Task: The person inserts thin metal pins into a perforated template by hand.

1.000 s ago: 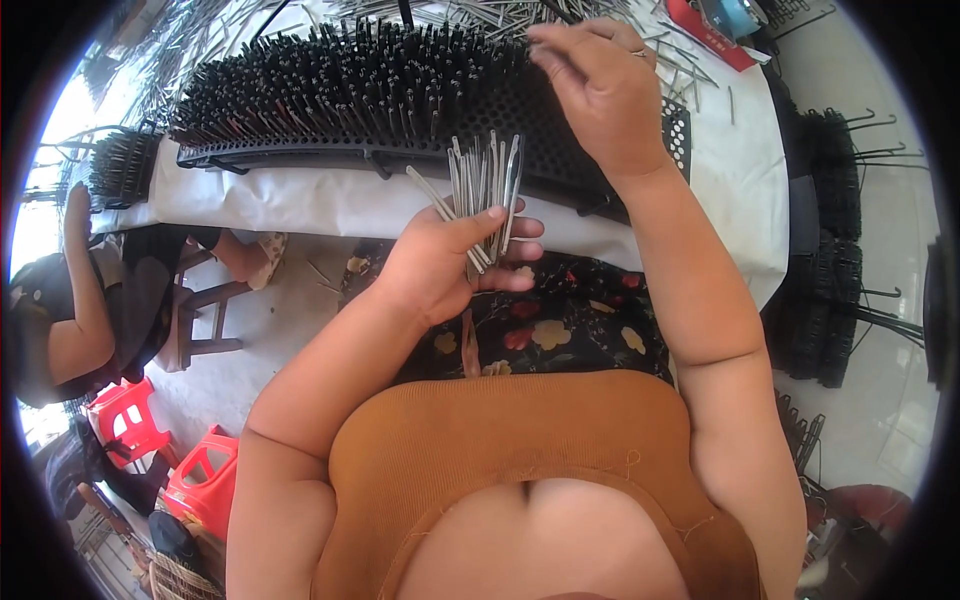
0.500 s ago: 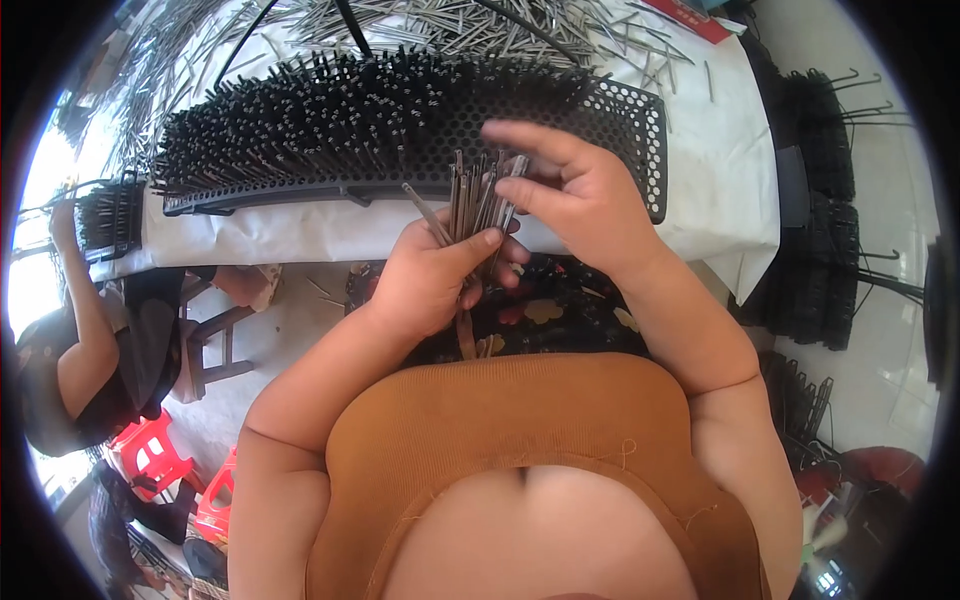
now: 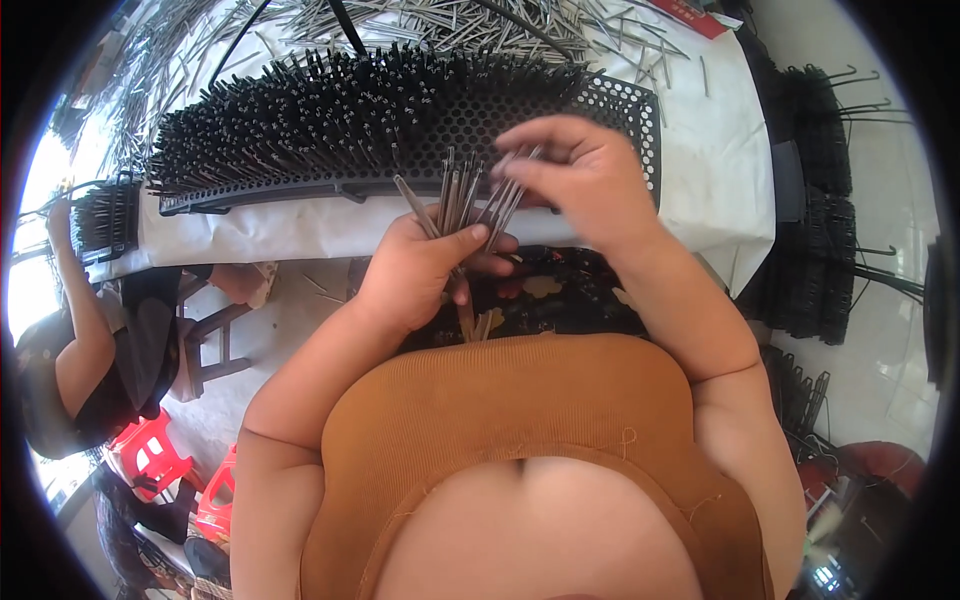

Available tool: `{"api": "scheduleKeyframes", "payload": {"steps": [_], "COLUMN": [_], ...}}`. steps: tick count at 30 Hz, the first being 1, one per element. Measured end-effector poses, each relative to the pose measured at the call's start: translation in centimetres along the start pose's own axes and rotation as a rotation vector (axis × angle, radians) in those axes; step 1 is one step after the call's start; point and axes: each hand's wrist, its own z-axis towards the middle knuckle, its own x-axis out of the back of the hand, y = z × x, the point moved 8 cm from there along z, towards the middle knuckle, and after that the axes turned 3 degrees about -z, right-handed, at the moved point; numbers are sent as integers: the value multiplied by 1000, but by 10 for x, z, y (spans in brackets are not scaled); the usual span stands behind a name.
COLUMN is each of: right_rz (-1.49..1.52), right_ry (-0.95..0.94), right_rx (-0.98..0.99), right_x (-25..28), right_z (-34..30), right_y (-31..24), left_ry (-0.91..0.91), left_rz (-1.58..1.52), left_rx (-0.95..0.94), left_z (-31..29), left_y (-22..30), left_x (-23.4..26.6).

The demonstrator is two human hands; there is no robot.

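Note:
A bundle of thin metal rods (image 3: pixel 458 200) stands fanned out in my left hand (image 3: pixel 415 270), its fingers wrapped round the lower part. One rod leans left, apart from the others. At the bundle's upper right, my right hand (image 3: pixel 600 185) has thumb and fingers closed on the tops of some rods; the fingertips are a little blurred. Just beyond both hands lies a long black perforated rack (image 3: pixel 640 150). Many dark upright rods (image 3: pixel 300 115) fill its left and middle parts, while holes show at its right end.
Loose silver rods (image 3: pixel 440 25) are heaped behind the rack on a white-covered table (image 3: pixel 710 180). At far left another person's arm (image 3: pixel 75 290) reaches to a smaller filled rack (image 3: pixel 105 215). Black racks with hooks (image 3: pixel 820 180) stand on the right; red stools (image 3: pixel 150 455) are at lower left.
My right hand has lifted slightly up and to the right, and its fingers have drawn closer together at the rod tops. Some rods now fan further right. My left hand keeps its grip.

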Motion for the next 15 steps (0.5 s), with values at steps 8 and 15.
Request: {"api": "scheduleKeyframes", "payload": {"steps": [8, 15], "right_rz": [-61, -179], "right_ry": [374, 350], "right_rx": [727, 680], "right_x": [67, 68], "right_z": [7, 19], "right_y": [-36, -28], "left_ry": [25, 24], "left_rz": [-86, -99], "left_rx": [94, 80], "left_z": [7, 9], "left_y": [-8, -8], "left_x": [12, 9]}}
